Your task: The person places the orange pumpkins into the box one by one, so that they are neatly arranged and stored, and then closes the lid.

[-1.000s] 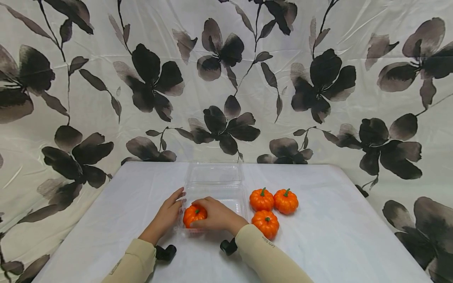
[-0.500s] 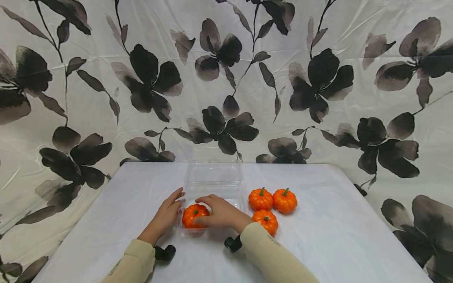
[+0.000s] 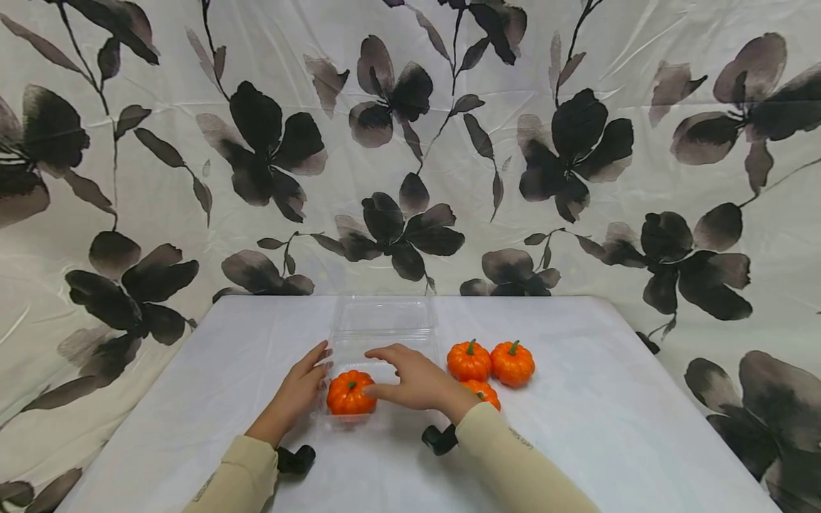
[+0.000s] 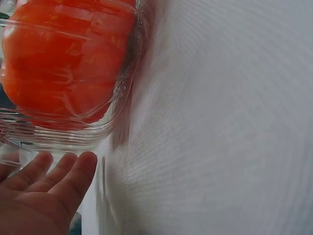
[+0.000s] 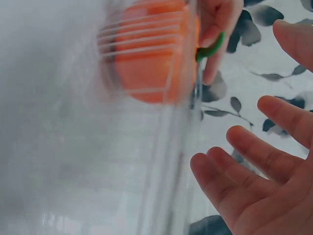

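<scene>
The left hand, fingers extended, lies along the left side of a clear box, whose open lid reaches the counter's far edge. An orange pumpkin sits inside. The right hand, fingers spread, holds nothing beside it. Three more pumpkins sit nearer the counter's right edge.

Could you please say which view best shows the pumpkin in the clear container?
The head view: the pumpkin appears nearly whole, stem included. The left wrist view cuts it off behind plastic; the right wrist view shows its stem plainly, its body blurred through plastic.
</scene>
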The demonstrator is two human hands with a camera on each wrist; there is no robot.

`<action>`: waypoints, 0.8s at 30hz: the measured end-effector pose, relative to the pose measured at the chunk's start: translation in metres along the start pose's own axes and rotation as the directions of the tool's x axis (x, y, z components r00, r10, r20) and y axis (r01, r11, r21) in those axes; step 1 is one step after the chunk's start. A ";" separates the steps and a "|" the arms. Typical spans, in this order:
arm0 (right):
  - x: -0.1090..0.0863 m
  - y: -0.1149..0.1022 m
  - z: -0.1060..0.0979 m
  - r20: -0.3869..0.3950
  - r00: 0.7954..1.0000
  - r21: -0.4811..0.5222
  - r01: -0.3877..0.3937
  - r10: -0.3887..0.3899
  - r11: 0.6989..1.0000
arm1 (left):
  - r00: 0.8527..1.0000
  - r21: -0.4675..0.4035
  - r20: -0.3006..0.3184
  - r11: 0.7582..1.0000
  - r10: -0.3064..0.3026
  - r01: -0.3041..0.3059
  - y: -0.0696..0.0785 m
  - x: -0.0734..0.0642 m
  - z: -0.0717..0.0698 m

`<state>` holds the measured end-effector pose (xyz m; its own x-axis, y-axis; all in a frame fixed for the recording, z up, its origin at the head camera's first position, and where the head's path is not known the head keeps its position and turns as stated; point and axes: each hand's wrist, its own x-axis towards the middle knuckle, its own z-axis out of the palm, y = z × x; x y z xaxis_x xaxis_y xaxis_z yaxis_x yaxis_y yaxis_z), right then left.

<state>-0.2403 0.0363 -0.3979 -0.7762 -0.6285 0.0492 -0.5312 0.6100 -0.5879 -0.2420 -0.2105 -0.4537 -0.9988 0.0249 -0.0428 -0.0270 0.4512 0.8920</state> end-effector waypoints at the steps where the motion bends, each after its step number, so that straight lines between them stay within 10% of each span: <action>1: -0.002 0.000 -0.002 -0.004 1.000 -0.002 0.001 -0.001 1.000 | 1.000 -0.004 0.002 1.000 0.000 0.000 0.000 0.000 0.000; 24: -0.044 0.023 -0.031 -0.042 0.997 0.060 -0.065 0.068 0.996 | 1.000 0.007 0.004 1.000 0.009 -0.009 -0.003 0.002 0.001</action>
<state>-0.2290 0.0926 -0.3882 -0.8240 -0.5649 0.0426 -0.4578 0.6196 -0.6376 -0.2443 -0.2112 -0.4565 -0.9988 0.0326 -0.0367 -0.0177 0.4576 0.8890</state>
